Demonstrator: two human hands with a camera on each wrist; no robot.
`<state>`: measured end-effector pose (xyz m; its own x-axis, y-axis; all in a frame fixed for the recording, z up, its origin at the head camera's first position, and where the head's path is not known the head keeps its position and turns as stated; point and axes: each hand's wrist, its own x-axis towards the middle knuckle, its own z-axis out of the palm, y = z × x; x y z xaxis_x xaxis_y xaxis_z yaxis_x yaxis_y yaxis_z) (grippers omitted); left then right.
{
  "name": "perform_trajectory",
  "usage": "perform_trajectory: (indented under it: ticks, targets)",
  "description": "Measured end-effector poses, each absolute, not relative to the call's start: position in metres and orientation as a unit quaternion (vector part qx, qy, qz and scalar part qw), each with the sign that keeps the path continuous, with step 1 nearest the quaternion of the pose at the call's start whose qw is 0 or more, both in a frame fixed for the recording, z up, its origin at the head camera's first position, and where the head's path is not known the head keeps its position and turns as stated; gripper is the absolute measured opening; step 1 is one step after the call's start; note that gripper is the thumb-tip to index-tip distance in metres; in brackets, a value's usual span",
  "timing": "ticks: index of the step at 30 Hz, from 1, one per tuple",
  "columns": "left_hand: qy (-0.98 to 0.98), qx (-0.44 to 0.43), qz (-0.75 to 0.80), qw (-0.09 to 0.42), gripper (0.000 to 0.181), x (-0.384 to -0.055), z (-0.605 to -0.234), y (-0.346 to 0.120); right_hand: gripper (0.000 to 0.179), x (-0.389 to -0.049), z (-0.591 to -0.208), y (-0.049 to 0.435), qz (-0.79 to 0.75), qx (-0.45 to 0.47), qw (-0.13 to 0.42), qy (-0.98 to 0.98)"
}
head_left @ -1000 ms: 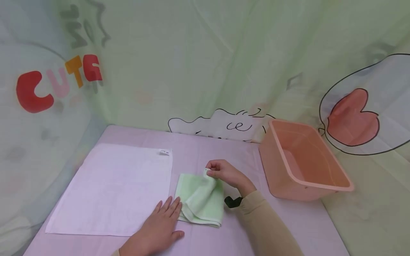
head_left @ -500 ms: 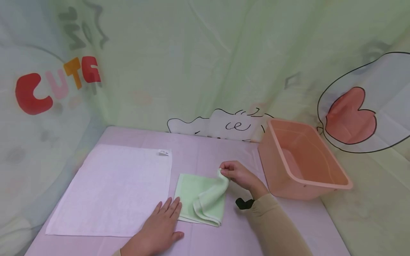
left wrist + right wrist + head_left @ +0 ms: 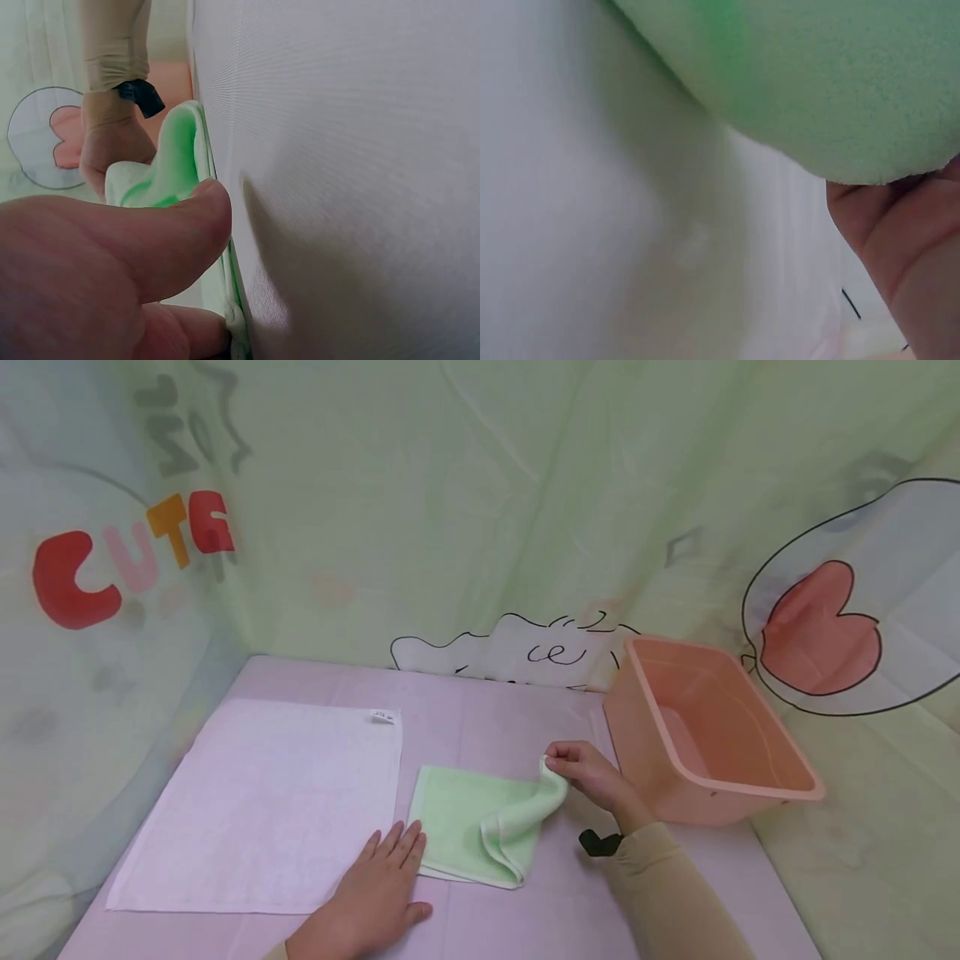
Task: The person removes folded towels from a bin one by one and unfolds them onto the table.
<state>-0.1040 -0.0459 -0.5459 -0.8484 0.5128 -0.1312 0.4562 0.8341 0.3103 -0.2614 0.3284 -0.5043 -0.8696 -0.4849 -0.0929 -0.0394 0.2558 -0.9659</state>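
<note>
A light green towel lies partly folded on the table in the head view, its right part raised and curled over. My right hand pinches the towel's upper corner between thumb and fingers, above the table. With straight fingers, my left hand rests flat at the towel's left edge. In the left wrist view the green towel bends upward beyond my left thumb. The right wrist view has the towel hanging from my right hand, whose fingertips are mostly hidden behind it.
To the left a white towel lies spread flat, with a small label at its top right corner. A pink plastic tub stands at the right back of the table. Printed curtains hang behind and at both sides.
My right hand has moved rightward with the pinched corner, drawing the green towel's upper layer over to the right. More of the towel's left part lies uncovered. My left hand has stayed in place.
</note>
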Motion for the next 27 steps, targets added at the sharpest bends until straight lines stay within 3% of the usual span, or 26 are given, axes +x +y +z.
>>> perform_trajectory:
  ticks: [10,27]
  targets:
    - [0.951,0.254,0.133,0.113,0.094,-0.104,-0.545,-0.046,0.032,-0.255,-0.51,0.351,-0.58,-0.125,0.153,0.79]
    - [0.952,0.251,0.13,0.113,0.093,-0.102,-0.539,-0.044,0.013,-0.239,-0.52,0.372,-0.446,-0.092,0.097,0.885]
